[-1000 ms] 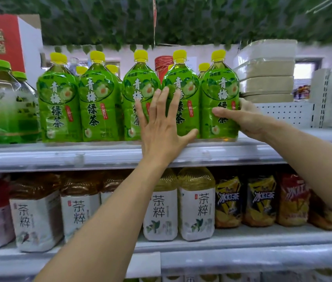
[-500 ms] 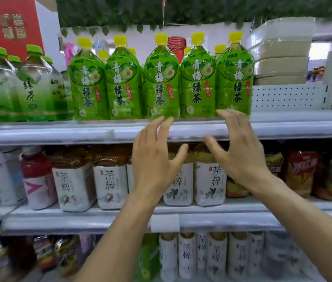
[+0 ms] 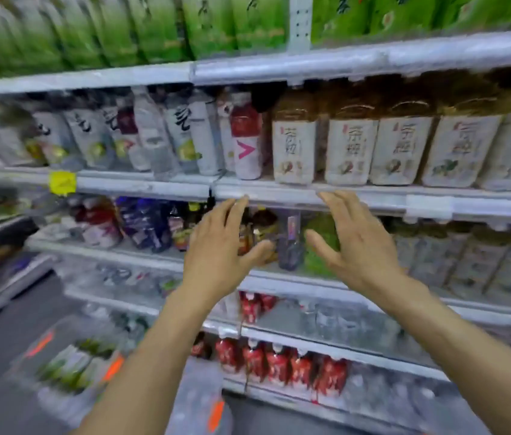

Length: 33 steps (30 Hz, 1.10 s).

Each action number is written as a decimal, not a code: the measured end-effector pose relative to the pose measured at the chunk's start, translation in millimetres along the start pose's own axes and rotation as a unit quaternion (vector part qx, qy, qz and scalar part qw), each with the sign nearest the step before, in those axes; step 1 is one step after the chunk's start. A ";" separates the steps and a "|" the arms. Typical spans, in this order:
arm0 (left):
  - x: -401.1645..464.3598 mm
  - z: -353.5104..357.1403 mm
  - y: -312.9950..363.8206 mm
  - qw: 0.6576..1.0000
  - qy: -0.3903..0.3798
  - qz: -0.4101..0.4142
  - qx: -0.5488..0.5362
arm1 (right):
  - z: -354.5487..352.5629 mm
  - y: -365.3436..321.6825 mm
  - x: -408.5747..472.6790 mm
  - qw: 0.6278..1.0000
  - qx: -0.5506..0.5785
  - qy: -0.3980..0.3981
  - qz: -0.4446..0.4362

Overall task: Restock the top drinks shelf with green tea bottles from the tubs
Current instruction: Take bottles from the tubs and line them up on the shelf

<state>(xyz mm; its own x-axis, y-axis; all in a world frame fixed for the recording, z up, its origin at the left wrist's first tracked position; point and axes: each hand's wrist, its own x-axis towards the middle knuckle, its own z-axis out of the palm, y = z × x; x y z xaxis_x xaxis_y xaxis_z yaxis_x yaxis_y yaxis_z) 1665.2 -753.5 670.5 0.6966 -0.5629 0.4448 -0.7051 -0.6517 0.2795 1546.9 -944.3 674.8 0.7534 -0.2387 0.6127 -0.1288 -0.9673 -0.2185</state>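
Change: both my hands have dropped away from the top shelf (image 3: 279, 69); view now tilted down, blurred.
Left hand (image 3: 219, 252): fingers spread, holding nothing, in open air in front of the third shelf.
Right hand (image 3: 354, 243): same, fingers straight, empty, well apart from the left.
Green tea bottles (image 3: 153, 29): standing in a row along the top shelf, right up to its front edge.
Tub (image 3: 69, 368): on the floor at lower left, green-topped bottles inside, aisle floor open beside it.
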 end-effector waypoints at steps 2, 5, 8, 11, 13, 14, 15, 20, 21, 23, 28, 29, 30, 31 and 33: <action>-30.3 -13.5 -54.5 0.999 -0.018 -0.034 -0.005 | 32.4 -46.5 -7.3 0.999 0.036 -0.039 0.009; -73.9 -29.3 -121.3 0.994 -0.041 -0.096 -0.032 | 73.4 -101.3 -19.7 0.994 0.062 -0.086 0.014; -118.5 -36.1 -189.3 0.984 -0.085 -0.150 -0.044 | 118.3 -151.7 -37.5 0.982 0.092 -0.157 0.042; -148.4 -30.7 -241.5 0.970 -0.131 -0.197 -0.050 | 160.8 -183.8 -53.1 0.965 0.113 -0.226 0.070; -159.5 -19.6 -269.0 0.957 -0.162 -0.231 -0.063 | 187.5 -197.6 -56.4 0.956 0.111 -0.262 0.074; -163.5 -12.6 -284.0 0.951 -0.174 -0.246 -0.071 | 202.8 -205.5 -55.9 0.950 0.108 -0.282 0.078; -166.2 -5.2 -296.6 0.945 -0.185 -0.256 -0.079 | 216.3 -212.0 -53.9 0.944 0.106 -0.301 0.085; -163.9 26.7 -355.0 0.924 -0.220 -0.291 -0.113 | 282.3 -234.0 -27.7 0.918 0.116 -0.364 0.100; -160.8 31.1 -368.1 0.921 -0.218 -0.298 -0.122 | 296.4 -238.6 -20.4 0.914 0.119 -0.374 0.102; -157.2 37.7 -397.1 0.912 -0.209 -0.323 -0.142 | 326.1 -251.4 -6.6 0.904 0.129 -0.394 0.101; -160.0 45.8 -478.2 0.883 -0.223 -0.387 -0.143 | 407.7 -301.2 21.3 0.880 0.152 -0.442 0.087; -162.8 46.3 -495.5 0.880 -0.226 -0.394 -0.140 | 423.6 -312.9 23.6 0.875 0.158 -0.450 0.086; -166.1 47.1 -514.3 0.875 -0.229 -0.403 -0.140 | 440.4 -325.3 24.8 0.870 0.164 -0.456 0.086; -168.7 47.9 -533.4 0.869 -0.233 -0.414 -0.141 | 457.6 -337.7 25.6 0.866 0.169 -0.462 0.088; -173.4 51.0 -574.1 0.857 -0.239 -0.433 -0.142 | 493.5 -363.4 25.0 0.852 0.180 -0.481 0.101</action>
<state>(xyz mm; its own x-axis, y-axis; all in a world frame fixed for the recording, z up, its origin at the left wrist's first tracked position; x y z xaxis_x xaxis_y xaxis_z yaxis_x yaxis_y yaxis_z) 1956.0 -307.7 389.5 0.9021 -0.1183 -0.4151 0.1478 -0.8190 0.5544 1930.8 -556.4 394.8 0.9417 -0.0491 -0.3328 -0.2424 -0.7850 -0.5701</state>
